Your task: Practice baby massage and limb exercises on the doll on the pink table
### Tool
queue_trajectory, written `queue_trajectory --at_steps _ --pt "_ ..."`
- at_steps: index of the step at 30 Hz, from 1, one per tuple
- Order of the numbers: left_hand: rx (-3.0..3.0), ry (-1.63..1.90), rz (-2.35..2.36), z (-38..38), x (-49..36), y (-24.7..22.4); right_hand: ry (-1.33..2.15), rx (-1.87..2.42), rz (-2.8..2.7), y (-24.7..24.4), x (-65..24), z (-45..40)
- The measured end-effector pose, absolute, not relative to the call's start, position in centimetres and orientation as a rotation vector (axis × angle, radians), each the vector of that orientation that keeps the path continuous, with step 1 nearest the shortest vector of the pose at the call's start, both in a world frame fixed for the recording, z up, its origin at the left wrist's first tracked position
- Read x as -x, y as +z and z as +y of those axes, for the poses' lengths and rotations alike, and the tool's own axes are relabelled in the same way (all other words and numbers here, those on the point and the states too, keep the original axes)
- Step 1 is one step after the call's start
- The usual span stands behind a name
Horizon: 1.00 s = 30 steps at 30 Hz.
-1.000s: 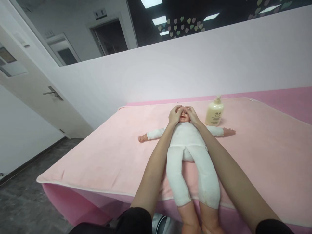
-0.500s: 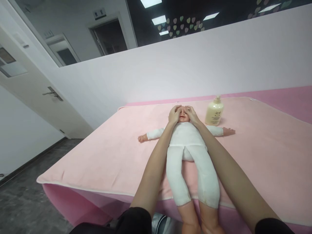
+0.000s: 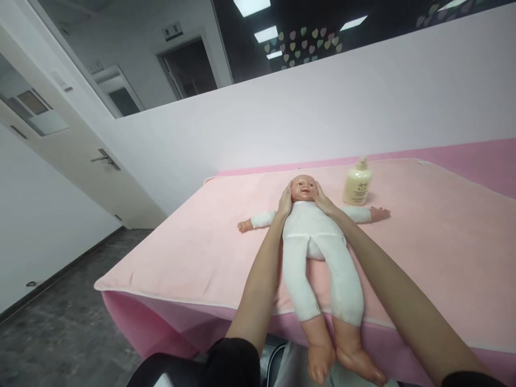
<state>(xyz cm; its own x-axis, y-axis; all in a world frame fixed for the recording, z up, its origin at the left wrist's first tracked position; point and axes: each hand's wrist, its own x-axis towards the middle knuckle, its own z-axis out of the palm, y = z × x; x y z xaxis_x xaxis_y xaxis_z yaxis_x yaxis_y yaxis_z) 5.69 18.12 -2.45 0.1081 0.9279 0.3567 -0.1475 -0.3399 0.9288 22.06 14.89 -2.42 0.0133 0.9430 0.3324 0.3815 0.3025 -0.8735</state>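
Observation:
A baby doll (image 3: 312,220) in a white cloth body lies on its back, arms spread sideways and bare feet over the table's near edge. My left hand (image 3: 285,201) rests against one side of the doll's head, fingers extended and pointing away from me. On the opposite cheek lies my right hand (image 3: 322,200), also with straight fingers. Both palms touch the head, and the doll's face shows between them. A pale yellow pump bottle (image 3: 357,184) stands upright beyond the doll's arm, to the right of my right hand.
A light pink blanket (image 3: 193,247) covers the table over a darker pink cloth (image 3: 133,322). Behind it rises a white wall (image 3: 282,123) with a window above. On the left are a door (image 3: 80,140) and grey floor (image 3: 68,322).
My hands have slid from the doll's forehead and eyes down to the sides of its head, uncovering the face. The view has shifted slightly, showing more of the doll's feet.

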Motion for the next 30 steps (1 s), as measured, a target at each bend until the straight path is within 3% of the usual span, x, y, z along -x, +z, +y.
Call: queue_trajectory --at_steps 8,30 --pt "-1.709 1.326 0.867 16.7 -5.1 -1.4 0.792 1.205 -1.458 -0.9 -22.1 11.8" --pt "-1.716 1.346 0.925 16.2 -5.1 -1.0 0.639 1.212 -1.449 -1.1 -22.5 12.6"
